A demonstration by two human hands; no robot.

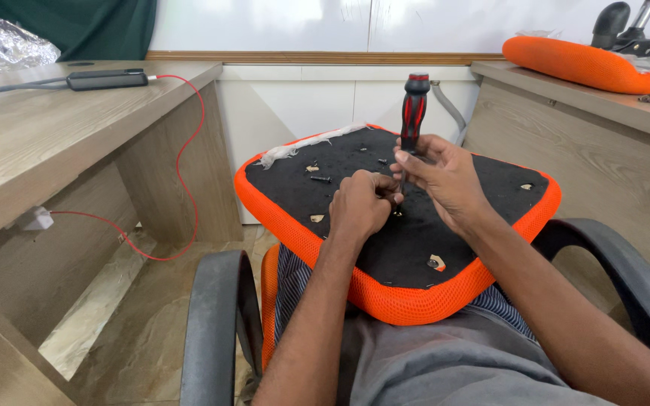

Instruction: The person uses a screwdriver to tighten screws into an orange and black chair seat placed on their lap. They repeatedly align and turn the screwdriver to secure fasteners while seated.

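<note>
On the upturned orange seat cushion (325,240), right hand (445,177) grips the screwdriver (414,113) upright; at nine o'clock, left hand (361,204) is clenched, pinching near its tip.

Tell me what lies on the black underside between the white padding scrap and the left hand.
In the head view, loose dark screws lie on the black fabric between the white padding scrap and the left hand.

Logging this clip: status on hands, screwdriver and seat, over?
Right hand grips red-black screwdriver, upright. Left hand pinches at its tip on the seat cushion underside. Loose screws lie clear, up-left.
</note>
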